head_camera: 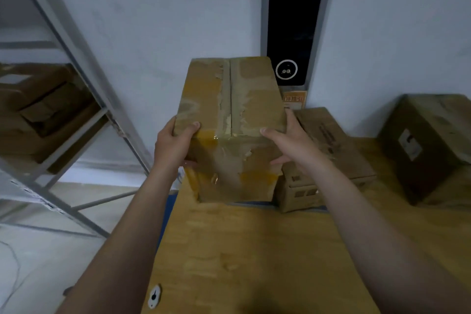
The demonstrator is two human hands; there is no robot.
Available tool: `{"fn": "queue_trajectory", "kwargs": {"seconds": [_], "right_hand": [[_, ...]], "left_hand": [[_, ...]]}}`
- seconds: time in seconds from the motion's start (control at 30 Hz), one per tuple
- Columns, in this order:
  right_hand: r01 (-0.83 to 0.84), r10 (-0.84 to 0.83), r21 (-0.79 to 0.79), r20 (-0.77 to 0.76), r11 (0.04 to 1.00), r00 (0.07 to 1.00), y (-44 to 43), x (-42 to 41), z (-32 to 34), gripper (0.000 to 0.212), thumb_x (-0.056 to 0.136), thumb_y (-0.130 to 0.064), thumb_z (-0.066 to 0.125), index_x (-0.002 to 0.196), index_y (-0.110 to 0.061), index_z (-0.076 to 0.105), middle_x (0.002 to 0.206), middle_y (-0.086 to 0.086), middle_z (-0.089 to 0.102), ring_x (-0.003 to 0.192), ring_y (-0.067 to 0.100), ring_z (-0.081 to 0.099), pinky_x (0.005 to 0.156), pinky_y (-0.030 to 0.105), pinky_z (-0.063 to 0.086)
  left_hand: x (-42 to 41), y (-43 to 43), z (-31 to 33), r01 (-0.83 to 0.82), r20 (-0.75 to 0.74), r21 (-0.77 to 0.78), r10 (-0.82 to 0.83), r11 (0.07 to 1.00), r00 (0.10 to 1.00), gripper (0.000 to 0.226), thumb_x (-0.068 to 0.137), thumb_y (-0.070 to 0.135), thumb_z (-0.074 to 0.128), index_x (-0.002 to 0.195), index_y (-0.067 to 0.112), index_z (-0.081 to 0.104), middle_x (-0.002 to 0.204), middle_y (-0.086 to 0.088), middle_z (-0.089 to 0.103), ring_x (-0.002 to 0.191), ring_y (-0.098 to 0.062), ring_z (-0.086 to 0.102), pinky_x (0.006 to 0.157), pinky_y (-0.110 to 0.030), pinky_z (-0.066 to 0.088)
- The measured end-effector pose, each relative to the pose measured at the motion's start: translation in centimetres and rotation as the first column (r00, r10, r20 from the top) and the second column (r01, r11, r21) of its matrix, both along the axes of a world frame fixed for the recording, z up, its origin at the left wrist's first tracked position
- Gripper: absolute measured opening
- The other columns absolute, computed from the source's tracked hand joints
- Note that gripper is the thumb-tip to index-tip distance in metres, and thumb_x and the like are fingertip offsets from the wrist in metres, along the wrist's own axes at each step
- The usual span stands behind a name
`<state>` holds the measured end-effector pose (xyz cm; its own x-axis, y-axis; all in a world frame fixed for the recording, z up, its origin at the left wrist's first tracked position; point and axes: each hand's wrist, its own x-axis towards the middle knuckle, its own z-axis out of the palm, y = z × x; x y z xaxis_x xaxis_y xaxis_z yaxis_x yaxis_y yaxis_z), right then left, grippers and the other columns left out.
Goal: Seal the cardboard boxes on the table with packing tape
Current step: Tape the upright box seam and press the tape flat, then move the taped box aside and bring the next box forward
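Observation:
I hold a worn cardboard box (pixel 230 109) over the far left part of the wooden table (pixel 254 250). Its top flaps are closed and old tape residue runs along the middle seam. Clear tape shines on its near face. My left hand (pixel 173 145) grips the box's left near corner, thumb on top. My right hand (pixel 285 140) grips the right near corner, thumb on top and fingers down the side. No tape roll is in view.
A second box (pixel 328 150) lies just right of the held one. A third, larger box (pixel 430 145) stands at the far right. A metal shelf rack (pixel 76 99) with more boxes stands left. A small white object (pixel 154 296) lies at the table's near left edge.

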<state>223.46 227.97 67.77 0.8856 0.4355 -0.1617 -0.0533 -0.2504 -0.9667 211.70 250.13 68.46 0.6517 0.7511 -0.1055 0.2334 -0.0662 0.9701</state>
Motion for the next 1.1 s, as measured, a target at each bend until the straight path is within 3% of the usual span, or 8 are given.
{"fn": "queue_trajectory", "kwargs": {"seconds": [0.23,0.37,0.47,0.63,0.73,0.8,0.9,1.1], "right_hand": [[0.088,-0.113,-0.179,-0.131,0.98,0.985,3.8,3.7,-7.5,0.073,0.089,-0.036,0.074,0.148,-0.042,0.031,0.148,-0.007,0.039,0.124,0.026,0.052,0.088,0.054,0.059],[0.066,-0.105,-0.298,-0.117,0.952,0.988,4.3,5.2,-10.6,0.08,0.094,-0.034,0.068,0.156,-0.045,0.019,0.16,-0.01,0.015,0.136,0.029,0.041,0.102,0.052,0.051],[0.078,-0.103,-0.322,-0.062,0.944,0.993,4.5,6.5,-11.4,0.078,0.098,-0.032,0.062,0.159,-0.043,0.014,0.163,-0.011,0.008,0.144,0.027,0.033,0.112,0.047,0.042],[0.088,-0.099,-0.327,-0.016,0.941,0.995,3.7,9.0,-11.2,0.08,0.092,-0.037,0.069,0.155,-0.046,0.021,0.158,-0.01,0.023,0.13,0.024,0.046,0.1,0.043,0.053],[0.061,-0.05,-0.322,0.042,0.945,0.998,2.0,9.9,-11.5,0.077,0.089,-0.039,0.073,0.155,-0.038,0.032,0.157,-0.006,0.032,0.14,0.022,0.04,0.102,0.029,0.04],[0.059,-0.03,-0.334,0.089,0.941,0.996,0.3,10.4,-11.6,0.075,0.089,-0.039,0.073,0.154,-0.034,0.037,0.157,-0.005,0.036,0.143,0.02,0.038,0.103,0.027,0.035],[0.061,-0.034,-0.333,0.085,0.941,0.996,-3.4,12.0,-11.7,0.069,0.091,-0.033,0.072,0.153,-0.03,0.041,0.159,-0.006,0.037,0.146,0.018,0.034,0.106,0.025,0.03],[0.017,0.031,-0.407,0.11,0.913,0.993,-12.9,16.3,-12.9,0.064,0.091,-0.028,0.072,0.15,-0.029,0.047,0.153,-0.005,0.046,0.143,0.018,0.04,0.105,0.025,0.033]], "left_hand": [[4.1,4.5,-9.7,0.118,-0.126,-0.226,-0.149,0.967,0.981,0.055,0.09,0.045,0.075,0.141,0.034,0.057,0.132,0.004,0.062,0.113,-0.028,0.062,0.06,-0.048,0.064],[6.7,4.4,-13.3,0.127,-0.155,-0.284,-0.176,0.95,0.972,0.078,0.092,0.042,0.074,0.158,0.04,0.033,0.143,0.011,0.049,0.119,-0.026,0.058,0.067,-0.048,0.065],[9.1,4.9,-14.5,0.142,-0.15,-0.278,-0.189,0.95,0.97,0.076,0.091,0.048,0.074,0.155,0.045,0.033,0.147,0.008,0.05,0.12,-0.029,0.059,0.068,-0.049,0.065],[12.1,4.3,-13.8,0.218,-0.29,0.057,-0.192,0.974,0.938,0.066,0.096,0.051,0.063,0.153,0.028,0.037,0.143,0.003,0.052,0.134,-0.032,0.05,0.101,-0.042,0.045],[13.6,1.9,-12.8,0.29,-0.514,0.355,-0.074,0.889,0.855,0.075,0.1,0.052,0.056,0.16,0.023,0.02,0.17,-0.008,0.012,0.155,-0.039,0.011,0.118,-0.068,0.013],[14.7,-0.6,-12.5,0.394,-0.53,0.463,-0.108,0.794,0.841,0.073,0.099,0.054,0.055,0.159,0.028,0.022,0.172,-0.006,-0.002,0.157,-0.036,-0.003,0.117,-0.075,-0.001],[16.5,-5.6,-12.2,0.532,-0.57,0.515,-0.195,0.673,0.798,0.054,0.099,0.054,0.051,0.15,0.039,0.042,0.171,-0.001,0.001,0.157,-0.035,-0.005,0.115,-0.076,-0.008],[19.7,-16.1,-13.3,0.617,-0.617,0.609,-0.19,0.499,0.763,0.05,0.103,0.045,0.048,0.149,0.029,0.046,0.17,0.0,0.017,0.158,-0.032,-0.006,0.123,-0.064,-0.004]]}}
